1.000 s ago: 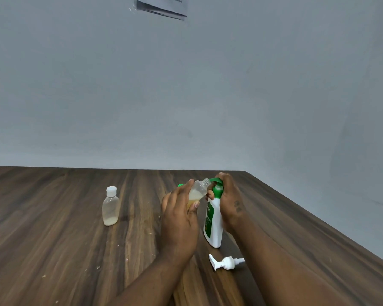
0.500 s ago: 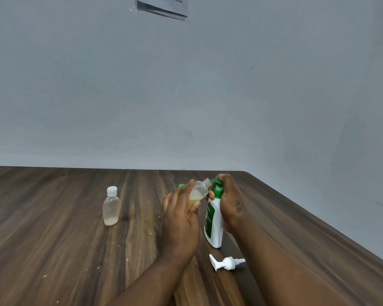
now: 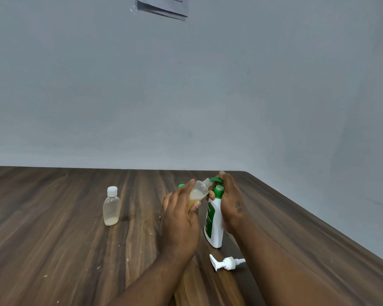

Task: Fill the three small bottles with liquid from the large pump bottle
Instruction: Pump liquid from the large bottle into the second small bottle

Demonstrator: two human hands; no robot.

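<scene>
Clear small bottles: one held (image 3: 199, 191), one standing (image 3: 111, 208)

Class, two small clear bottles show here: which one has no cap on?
The small bottle tilted in the left hand has a bare threaded neck; the standing bottle wears a white cap.

A white plastic large bottle with a green flip cap (image 3: 214, 219) is standing near the table's right edge. An uncapped clear small bottle (image 3: 200, 191), holding some yellowish liquid, is tilting toward its cap. A capped clear small bottle (image 3: 111, 206) is standing upright, well apart, toward the table's middle.
</scene>
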